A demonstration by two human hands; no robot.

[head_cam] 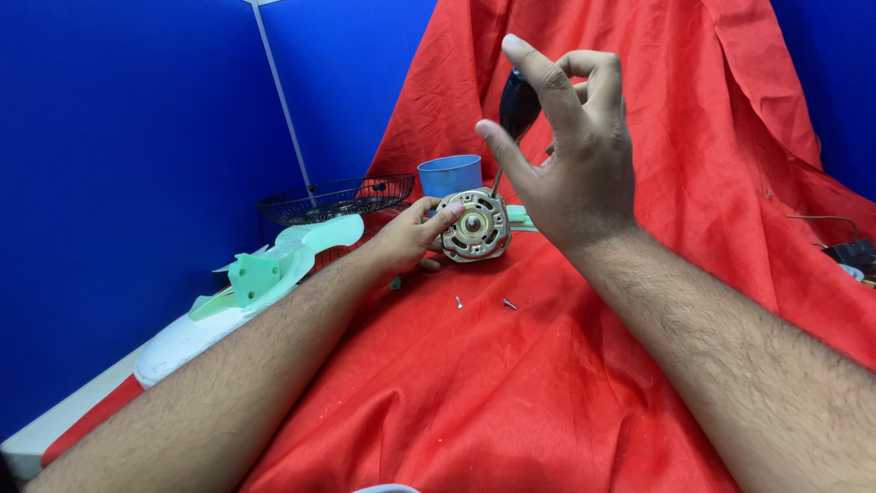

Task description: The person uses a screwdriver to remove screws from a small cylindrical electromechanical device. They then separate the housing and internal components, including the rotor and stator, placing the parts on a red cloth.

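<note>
Head view, sweeping from the left: blue partition walls, and low against them a white base with pale green plastic parts lying on it. Just behind sits a black wire grille, tipped like a shallow bowl. Next comes the left hand, arm stretched out over the red cloth, fingers curled round the left edge of the motor and gripping it, thumb on its face. The motor stands on edge on the cloth, round metal face toward the camera, shaft hub dead centre. A blue cup stands right behind it. On the cloth in front, two small screws lie loose, near each other, a little apart from the motor. Then the right hand, raised above the motor, fingers half spread and only loosely closed on the dark handle of a screwdriver. Its thin shaft runs down to the motor's top edge. Far right, a dark object with a wire at the cloth's edge.
</note>
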